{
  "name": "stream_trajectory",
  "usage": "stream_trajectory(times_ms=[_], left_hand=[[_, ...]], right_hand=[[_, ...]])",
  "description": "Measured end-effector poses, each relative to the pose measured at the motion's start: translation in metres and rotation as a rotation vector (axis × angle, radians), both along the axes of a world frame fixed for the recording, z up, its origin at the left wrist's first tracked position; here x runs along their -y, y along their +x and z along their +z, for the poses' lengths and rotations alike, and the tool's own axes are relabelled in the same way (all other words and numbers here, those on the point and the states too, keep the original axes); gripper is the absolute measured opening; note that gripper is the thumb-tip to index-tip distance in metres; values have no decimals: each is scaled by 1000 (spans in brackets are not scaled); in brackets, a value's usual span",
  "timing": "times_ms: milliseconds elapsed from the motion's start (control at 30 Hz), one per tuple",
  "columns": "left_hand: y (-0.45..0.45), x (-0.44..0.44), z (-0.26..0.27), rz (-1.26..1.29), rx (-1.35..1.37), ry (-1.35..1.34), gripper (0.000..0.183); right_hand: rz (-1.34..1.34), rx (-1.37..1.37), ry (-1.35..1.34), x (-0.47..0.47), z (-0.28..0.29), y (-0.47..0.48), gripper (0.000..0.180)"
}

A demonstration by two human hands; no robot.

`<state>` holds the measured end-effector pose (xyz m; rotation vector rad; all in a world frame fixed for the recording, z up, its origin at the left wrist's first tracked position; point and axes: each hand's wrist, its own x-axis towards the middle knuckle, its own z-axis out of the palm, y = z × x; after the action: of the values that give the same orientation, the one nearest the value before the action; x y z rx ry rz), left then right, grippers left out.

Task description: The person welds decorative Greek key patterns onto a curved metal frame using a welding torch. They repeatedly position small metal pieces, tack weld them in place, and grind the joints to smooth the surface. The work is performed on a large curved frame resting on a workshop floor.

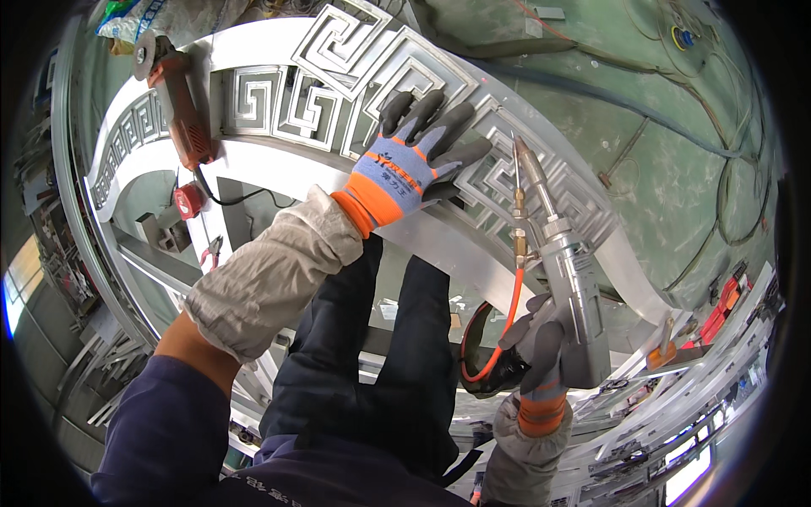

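My left hand (408,155), in a blue and black glove with an orange cuff, lies palm down with fingers spread. Under its fingertips is the near edge of a Greek-key metal fretwork piece (345,47), skewed across the curved white metal frame (253,47). My right hand (538,348), gloved too, is closed around a grey welding gun (573,298) with a copper-coloured nozzle (529,158). Beside the nozzle runs a thin brass-fitted tube (520,215), fed by an orange hose (514,310). The nozzle tip is over more fretwork (494,174); whether it touches cannot be seen.
An angle grinder (184,114) rests on the frame at left, its cord trailing. Near it are a red tape measure (188,201) and pliers (212,252). Cables (640,114) and a hammer-like tool (624,155) lie on the green floor. An orange-handled tool (662,355) sits at right.
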<state>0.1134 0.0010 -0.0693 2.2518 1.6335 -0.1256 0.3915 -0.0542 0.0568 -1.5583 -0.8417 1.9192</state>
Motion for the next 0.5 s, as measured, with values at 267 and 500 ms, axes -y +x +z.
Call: stream_trajectory(times_ms=[267,500], left_hand=[[0,-1,-2,99,203,186,58],[-2,-3,-4,70,179,180,60]], right_hand=[[94,96,50,-24,-10,-20,36],[122,174,29,-22,-23,-21,34]])
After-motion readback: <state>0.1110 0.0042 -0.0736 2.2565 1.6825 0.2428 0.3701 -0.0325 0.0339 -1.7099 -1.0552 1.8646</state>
